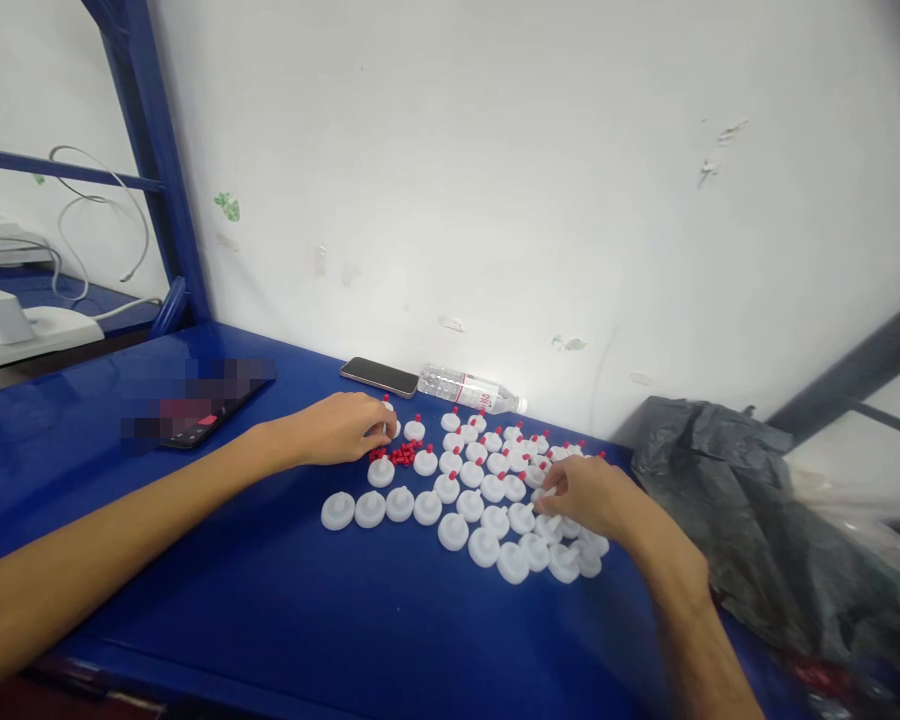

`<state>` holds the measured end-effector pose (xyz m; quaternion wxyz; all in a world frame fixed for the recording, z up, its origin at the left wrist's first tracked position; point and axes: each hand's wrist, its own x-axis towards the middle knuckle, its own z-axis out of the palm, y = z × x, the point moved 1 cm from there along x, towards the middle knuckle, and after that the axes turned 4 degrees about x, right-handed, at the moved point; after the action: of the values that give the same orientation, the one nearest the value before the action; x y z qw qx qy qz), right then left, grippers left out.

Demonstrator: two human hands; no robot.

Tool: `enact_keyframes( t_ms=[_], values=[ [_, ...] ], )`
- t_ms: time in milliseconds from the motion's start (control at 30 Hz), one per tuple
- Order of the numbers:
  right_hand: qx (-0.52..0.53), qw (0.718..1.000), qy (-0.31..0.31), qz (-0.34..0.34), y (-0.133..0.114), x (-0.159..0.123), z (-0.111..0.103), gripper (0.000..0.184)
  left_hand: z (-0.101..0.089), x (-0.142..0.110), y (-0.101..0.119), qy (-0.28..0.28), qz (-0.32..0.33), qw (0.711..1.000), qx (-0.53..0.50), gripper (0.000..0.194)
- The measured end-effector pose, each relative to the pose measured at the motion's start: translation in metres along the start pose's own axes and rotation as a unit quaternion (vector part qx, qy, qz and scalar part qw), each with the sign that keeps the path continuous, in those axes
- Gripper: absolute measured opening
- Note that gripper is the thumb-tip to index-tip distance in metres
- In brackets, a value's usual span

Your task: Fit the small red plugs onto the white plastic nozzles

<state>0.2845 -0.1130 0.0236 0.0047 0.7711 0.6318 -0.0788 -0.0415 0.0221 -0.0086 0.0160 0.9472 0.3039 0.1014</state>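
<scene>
Many round white plastic caps (427,508) lie in rows on a blue table (285,600); those in the back rows carry small red tips (451,411). A little pile of loose red pieces (403,455) sits at the left of the rows. My left hand (341,428) rests by that pile, fingers curled and pinched on a white cap at its fingertips. My right hand (589,495) is over the right side of the rows, fingers closed on a white cap.
A phone (379,376) and a lying plastic water bottle (469,390) are against the white wall. A second dark phone (195,428) lies at the left. A crumpled black plastic bag (735,500) fills the right end. Blue shelf posts stand at left.
</scene>
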Motion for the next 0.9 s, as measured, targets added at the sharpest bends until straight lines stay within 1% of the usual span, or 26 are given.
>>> enact_keyframes(
  t_ms=[100, 167, 333, 400, 533, 733, 900],
  values=[
    [-0.002, 1.000, 0.007, -0.008, 0.000, -0.002, 0.000, 0.018, -0.002, -0.001, 0.002, 0.003, -0.007, 1.000, 0.014, 0.012],
    [0.009, 1.000, 0.025, -0.017, 0.002, -0.004, -0.004, 0.018, -0.003, -0.001, 0.002, 0.007, -0.014, 1.000, 0.025, 0.011],
    [0.062, 0.988, 0.138, -0.031, 0.008, -0.011, -0.020, 0.026, -0.003, -0.001, -0.002, 0.007, -0.023, 0.999, 0.025, 0.012],
    [0.083, 0.982, 0.164, -0.036, 0.006, -0.012, -0.023, 0.026, 0.000, -0.001, -0.003, -0.005, -0.023, 1.000, 0.017, 0.010],
    [0.112, 0.973, 0.191, -0.061, -0.005, -0.011, -0.021, 0.027, 0.003, 0.001, -0.004, -0.019, -0.023, 0.999, 0.013, 0.009],
    [0.085, 0.954, 0.259, -0.126, -0.027, -0.012, -0.015, 0.029, 0.004, 0.001, -0.002, -0.020, -0.008, 1.000, 0.022, 0.011],
    [0.086, 0.940, 0.278, -0.176, -0.043, -0.014, -0.007, 0.030, 0.007, 0.001, -0.002, -0.009, 0.008, 0.999, 0.049, 0.017]
  ],
)
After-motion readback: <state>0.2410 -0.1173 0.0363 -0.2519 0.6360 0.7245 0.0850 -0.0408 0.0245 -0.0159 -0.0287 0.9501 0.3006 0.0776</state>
